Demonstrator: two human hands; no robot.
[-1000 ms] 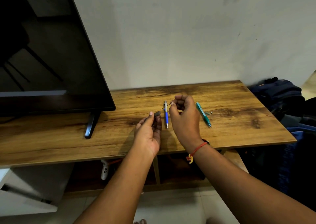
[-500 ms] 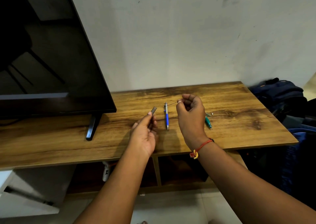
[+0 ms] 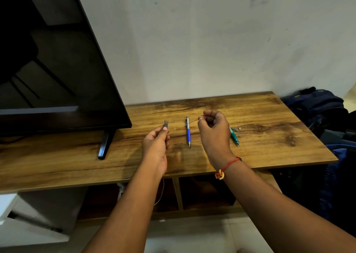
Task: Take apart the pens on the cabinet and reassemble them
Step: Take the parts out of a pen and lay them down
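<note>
"Pens first. Where are they?"

"On the wooden cabinet (image 3: 269, 137). The blue pen (image 3: 188, 132) lies flat between my two hands, with its tip toward me. The green pen (image 3: 234, 137) lies to the right of it."

"How are your arms?"

"Both reach out over the front edge of the cabinet. My left hand (image 3: 156, 146) is held up above the wood, with the thumb on top. My right hand (image 3: 213, 133) is held up too, with its back to me and the wrist bent. A red thread band (image 3: 228, 165) is on that wrist."

"What can't you see well?"

"My right hand hides most of the green pen, so only its tip end shows. A tiny silver bit (image 3: 239, 128) lies just beside it, too small for me to tell what it is. The TV (image 3: 57, 69) on the left is cut off at the edge, and so are the dark bags (image 3: 317, 108) on the right."

"And your fingers?"

"My left thumb and fingers pinch a dark grey pen piece (image 3: 166, 124). It pokes up past my thumb. My right fingers are curled in tight, and my thumb and first finger pinch a thin dark stick (image 3: 193, 121). It points left, toward the grey piece, but the two are apart. I cannot tell what the stick is."
</note>
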